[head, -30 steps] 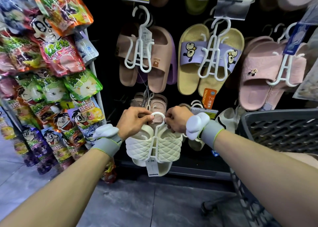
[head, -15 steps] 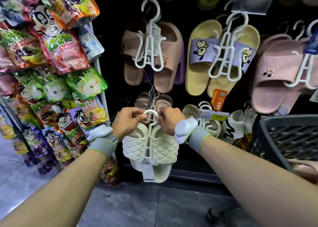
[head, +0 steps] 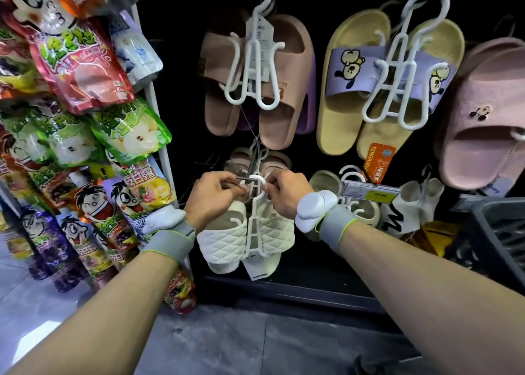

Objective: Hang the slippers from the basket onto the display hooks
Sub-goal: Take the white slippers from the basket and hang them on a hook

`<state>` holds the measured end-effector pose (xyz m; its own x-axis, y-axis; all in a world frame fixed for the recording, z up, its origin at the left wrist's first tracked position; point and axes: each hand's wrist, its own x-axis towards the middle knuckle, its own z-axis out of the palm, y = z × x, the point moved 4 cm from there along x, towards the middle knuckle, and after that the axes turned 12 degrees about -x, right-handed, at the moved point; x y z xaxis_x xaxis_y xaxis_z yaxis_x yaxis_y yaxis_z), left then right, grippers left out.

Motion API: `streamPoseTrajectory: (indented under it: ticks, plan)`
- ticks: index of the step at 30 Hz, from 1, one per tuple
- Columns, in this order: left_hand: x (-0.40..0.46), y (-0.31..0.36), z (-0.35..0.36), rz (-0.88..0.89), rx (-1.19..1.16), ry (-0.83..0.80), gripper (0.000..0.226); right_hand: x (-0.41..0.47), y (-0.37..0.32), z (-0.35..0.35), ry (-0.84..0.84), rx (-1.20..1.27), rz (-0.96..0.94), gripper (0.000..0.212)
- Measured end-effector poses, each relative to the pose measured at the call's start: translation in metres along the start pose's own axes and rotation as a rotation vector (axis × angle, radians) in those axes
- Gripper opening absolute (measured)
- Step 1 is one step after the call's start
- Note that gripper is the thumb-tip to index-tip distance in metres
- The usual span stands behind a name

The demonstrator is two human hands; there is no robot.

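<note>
A pair of cream quilted slippers (head: 227,239) hangs on a white plastic hanger (head: 255,229) in front of the low row of the dark display wall. My left hand (head: 216,198) pinches the dark metal display hook (head: 245,179) and the hanger's neck from the left. My right hand (head: 285,194) grips the hanger's top loop from the right, and that loop sits at the tip of the hook. Beige slippers (head: 277,161) hang on the same hook behind. The dark basket (head: 500,232) shows at the right edge.
Pink slippers (head: 287,90), yellow slippers with purple straps (head: 343,90) and a fuzzy pink pair (head: 483,124) hang above on white hangers. A rack of snack pouches (head: 85,119) crowds the left. A price tag (head: 369,193) juts out at the right. Grey floor lies below.
Both hands have carried the cream slippers' hanger up and in toward the wall, and its loop now meets the tip of the low metal hook. The view has moved closer.
</note>
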<state>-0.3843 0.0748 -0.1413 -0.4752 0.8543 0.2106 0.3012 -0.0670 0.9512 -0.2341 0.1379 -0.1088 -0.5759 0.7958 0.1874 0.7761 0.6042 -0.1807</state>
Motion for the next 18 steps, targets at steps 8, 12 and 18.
streamPoseTrajectory:
  ticks: [8,12,18]
  plan:
    - [0.006,-0.016,0.005,-0.017,-0.042,0.121,0.014,0.010,0.000,0.015,-0.022,0.004,-0.012,0.026]
    - [0.014,-0.026,0.012,-0.005,-0.033,0.163,0.014,0.019,0.007,0.027,-0.017,0.020,-0.001,0.025]
    - [0.028,-0.026,0.015,0.052,-0.034,0.162,0.016,0.037,0.014,0.036,0.002,0.044,0.012,0.025]
